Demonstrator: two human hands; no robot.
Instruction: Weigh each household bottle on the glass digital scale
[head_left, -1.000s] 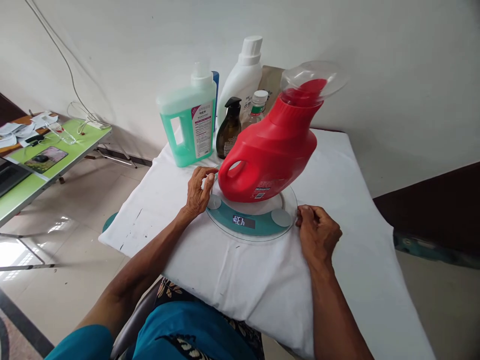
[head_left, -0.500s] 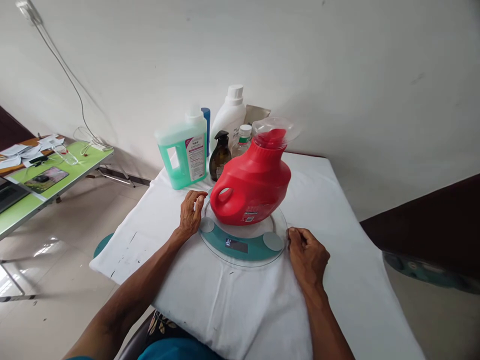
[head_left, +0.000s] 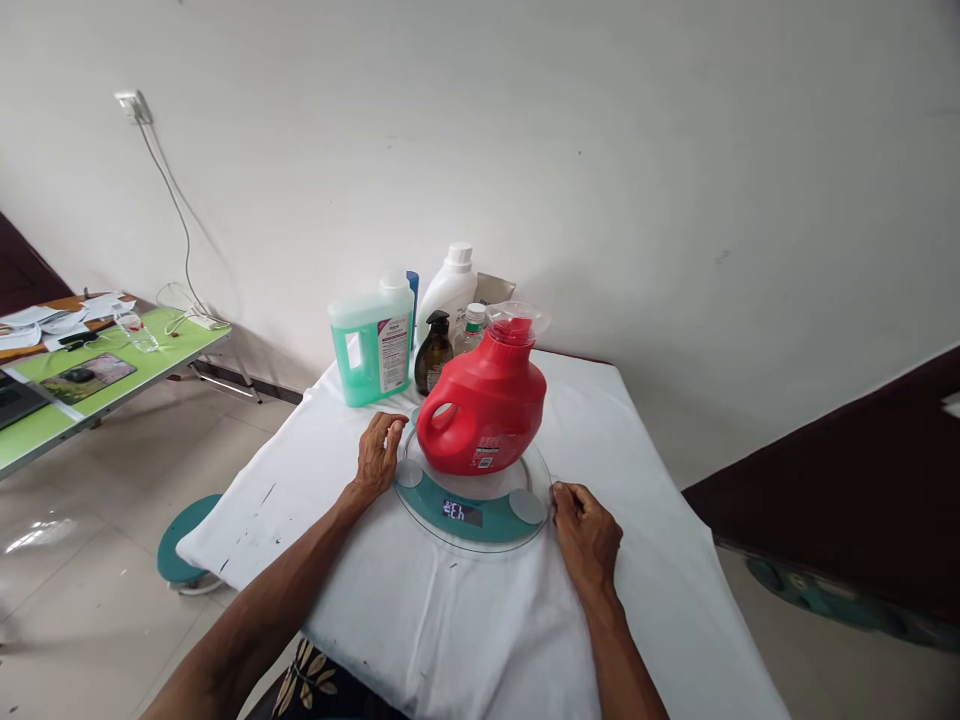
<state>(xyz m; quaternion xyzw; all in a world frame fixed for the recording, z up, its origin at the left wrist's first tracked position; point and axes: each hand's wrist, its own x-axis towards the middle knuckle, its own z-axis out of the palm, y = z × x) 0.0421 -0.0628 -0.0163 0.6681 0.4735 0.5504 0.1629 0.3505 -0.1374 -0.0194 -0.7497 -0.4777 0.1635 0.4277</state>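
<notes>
A red detergent jug point(head_left: 484, 405) rests on a round glass scale point(head_left: 431, 513), its label low on the near side. A clear plastic cup-like cap point(head_left: 538, 318) covers the jug's neck. Lit digits show on the scale's small display point(head_left: 462, 513), too small to read surely. My left hand point(head_left: 379, 452) is closed at the scale's left rim, thumb and fingers bent together. On the right rim, my right hand point(head_left: 587, 528) pinches the glass edge between thumb and curled fingers. Neither hand touches the jug.
Behind the jug stand a green liquid jug point(head_left: 371, 350), a dark pump bottle point(head_left: 434, 358), a white bottle point(head_left: 448, 295) and a small clear bottle point(head_left: 472, 325). White cloth point(head_left: 622, 600) covers the table. At left are a teal stool point(head_left: 184, 540) and a green table point(head_left: 169, 345).
The view has shifted, so the table things sit lower and more of the stool shows. The scale's display now shows different, brighter digits. Both hands stay at the rim.
</notes>
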